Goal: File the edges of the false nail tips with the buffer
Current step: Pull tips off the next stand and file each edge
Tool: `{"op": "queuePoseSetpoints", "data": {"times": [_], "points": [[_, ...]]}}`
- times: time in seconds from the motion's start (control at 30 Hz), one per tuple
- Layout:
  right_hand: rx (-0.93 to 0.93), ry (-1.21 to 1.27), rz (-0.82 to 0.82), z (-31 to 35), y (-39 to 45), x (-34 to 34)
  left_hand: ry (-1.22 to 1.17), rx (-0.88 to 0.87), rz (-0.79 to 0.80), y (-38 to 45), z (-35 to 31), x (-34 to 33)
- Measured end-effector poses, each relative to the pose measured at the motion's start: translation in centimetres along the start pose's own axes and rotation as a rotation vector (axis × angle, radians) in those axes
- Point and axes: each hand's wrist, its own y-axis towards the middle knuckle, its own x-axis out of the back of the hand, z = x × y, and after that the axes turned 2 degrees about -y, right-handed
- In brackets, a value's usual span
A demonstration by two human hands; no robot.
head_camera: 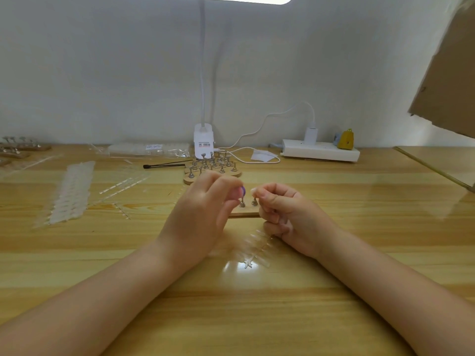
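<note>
above the wooden table (321, 291), the left hand (203, 214) pinched a small purple buffer (243, 192) at its fingertips. just beside it, the right hand (285, 214) curled and pinched a false nail tip (254, 190). both hovered over a wooden stand (245, 214), with a clear nail strip (253, 249) lying nearer.

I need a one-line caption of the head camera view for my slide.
Over a wooden table, the left hand pinches a small purple buffer facing a nail tip pinched by the right hand.
</note>
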Motion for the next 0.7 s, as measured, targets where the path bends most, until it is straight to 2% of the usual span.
{"op": "queuePoseSetpoints", "data": {"times": [0.1,0.17,0.27,0.37,0.43,0.57,0.6,0.7], "points": [[0.007,-0.002,0.032,0.0,-0.1,0.0,-0.009,-0.165,0.011,0.2,-0.9,-0.2],[-0.007,-0.006,0.033,0.1,-0.2,0.0,0.016,-0.148,0.052,0.1,-1.1,-0.3],[-0.031,0.008,0.006,0.2,-0.1,0.1,0.034,-0.045,0.013,0.0,-0.2,0.1],[-0.033,-0.004,0.026,0.2,-0.1,0.0,0.014,-0.183,-0.025,0.4,-0.6,0.0],[-0.037,-0.016,0.062,0.3,-0.1,0.0,0.040,-0.260,0.011,0.3,-0.9,-0.3],[-0.053,-0.036,0.097,0.4,0.0,-0.1,0.108,-0.104,0.043,0.1,0.3,0.3],[-0.050,-0.041,0.093,0.3,0.0,-0.1,0.109,-0.106,0.024,0.1,0.3,0.5],[-0.050,-0.004,0.055,0.3,0.1,-0.1,0.169,-0.267,-0.023,0.5,-0.7,0.1]]}}
